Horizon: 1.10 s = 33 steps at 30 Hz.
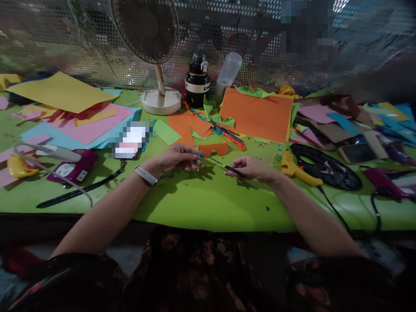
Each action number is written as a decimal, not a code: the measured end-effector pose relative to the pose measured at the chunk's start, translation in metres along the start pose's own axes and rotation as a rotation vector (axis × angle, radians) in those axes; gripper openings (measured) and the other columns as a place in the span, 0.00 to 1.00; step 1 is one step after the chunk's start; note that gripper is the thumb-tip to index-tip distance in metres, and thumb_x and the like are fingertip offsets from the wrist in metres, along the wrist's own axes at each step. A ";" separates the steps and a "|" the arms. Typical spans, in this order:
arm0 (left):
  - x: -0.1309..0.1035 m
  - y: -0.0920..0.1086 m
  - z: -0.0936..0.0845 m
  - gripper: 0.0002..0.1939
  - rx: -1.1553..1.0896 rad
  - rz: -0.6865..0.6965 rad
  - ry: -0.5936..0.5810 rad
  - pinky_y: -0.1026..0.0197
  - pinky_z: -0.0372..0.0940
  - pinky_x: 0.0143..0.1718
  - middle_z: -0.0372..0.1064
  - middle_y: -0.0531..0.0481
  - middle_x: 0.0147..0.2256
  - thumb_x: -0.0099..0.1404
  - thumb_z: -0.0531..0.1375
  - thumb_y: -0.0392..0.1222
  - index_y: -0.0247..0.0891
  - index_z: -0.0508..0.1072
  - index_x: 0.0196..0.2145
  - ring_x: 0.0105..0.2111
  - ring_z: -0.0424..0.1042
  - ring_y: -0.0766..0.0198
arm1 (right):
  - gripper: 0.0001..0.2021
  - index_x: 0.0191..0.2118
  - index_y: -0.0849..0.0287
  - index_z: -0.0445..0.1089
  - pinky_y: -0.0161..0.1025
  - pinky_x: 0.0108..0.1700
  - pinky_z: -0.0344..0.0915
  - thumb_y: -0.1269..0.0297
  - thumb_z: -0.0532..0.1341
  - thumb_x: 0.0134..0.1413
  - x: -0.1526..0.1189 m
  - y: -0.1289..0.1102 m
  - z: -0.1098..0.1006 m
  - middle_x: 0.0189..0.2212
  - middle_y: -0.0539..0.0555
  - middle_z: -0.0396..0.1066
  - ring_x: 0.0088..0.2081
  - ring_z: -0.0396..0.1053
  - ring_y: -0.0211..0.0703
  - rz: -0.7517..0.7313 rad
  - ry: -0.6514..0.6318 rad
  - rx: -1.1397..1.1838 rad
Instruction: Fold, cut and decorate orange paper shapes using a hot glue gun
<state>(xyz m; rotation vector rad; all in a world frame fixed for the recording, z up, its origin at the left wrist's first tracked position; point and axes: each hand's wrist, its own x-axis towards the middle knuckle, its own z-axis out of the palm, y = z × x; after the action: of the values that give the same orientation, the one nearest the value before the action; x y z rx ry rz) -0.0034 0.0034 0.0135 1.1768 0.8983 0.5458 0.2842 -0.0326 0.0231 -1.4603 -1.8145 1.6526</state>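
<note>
My left hand, with a pale watch band on the wrist, pinches a small blue piece, perhaps paper. In my right hand is a slim tool with a black handle and a thin metal shaft. The shaft points left, and its tip meets or nearly meets the blue piece. Both hands are just above the green tabletop. Right behind them lies a cut orange paper piece, and beyond it are scissors with orange on the handles.
Coloured paper is piled at left, near a lit phone and a purple box. A fan, a black bottle and orange sheets stand or lie behind. At right are a yellow glue gun and black tray.
</note>
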 end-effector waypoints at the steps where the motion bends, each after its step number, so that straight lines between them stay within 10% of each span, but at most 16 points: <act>1: 0.000 0.000 0.000 0.08 0.000 -0.003 -0.001 0.71 0.67 0.22 0.79 0.44 0.36 0.61 0.66 0.38 0.32 0.77 0.38 0.28 0.78 0.67 | 0.19 0.27 0.59 0.71 0.35 0.23 0.53 0.48 0.73 0.41 0.001 0.002 -0.001 0.20 0.49 0.70 0.21 0.62 0.32 -0.002 0.001 -0.002; 19: 0.001 0.002 -0.001 0.05 -0.038 0.027 0.026 0.72 0.66 0.22 0.80 0.43 0.36 0.62 0.65 0.35 0.32 0.78 0.37 0.26 0.76 0.70 | 0.17 0.28 0.59 0.72 0.35 0.20 0.42 0.49 0.72 0.44 0.000 0.002 -0.003 0.18 0.48 0.70 0.17 0.54 0.29 0.002 0.014 -0.006; 33: 0.000 0.002 0.001 0.08 -0.049 0.018 -0.001 0.71 0.67 0.22 0.79 0.44 0.35 0.59 0.68 0.37 0.32 0.75 0.36 0.27 0.77 0.67 | 0.17 0.27 0.60 0.71 0.34 0.23 0.52 0.52 0.73 0.41 -0.001 -0.002 0.001 0.20 0.48 0.69 0.21 0.61 0.31 -0.013 -0.008 0.020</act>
<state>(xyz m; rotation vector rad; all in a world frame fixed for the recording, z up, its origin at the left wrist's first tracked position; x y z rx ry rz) -0.0024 0.0030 0.0158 1.1415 0.8694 0.5786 0.2832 -0.0333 0.0245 -1.4330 -1.8018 1.6682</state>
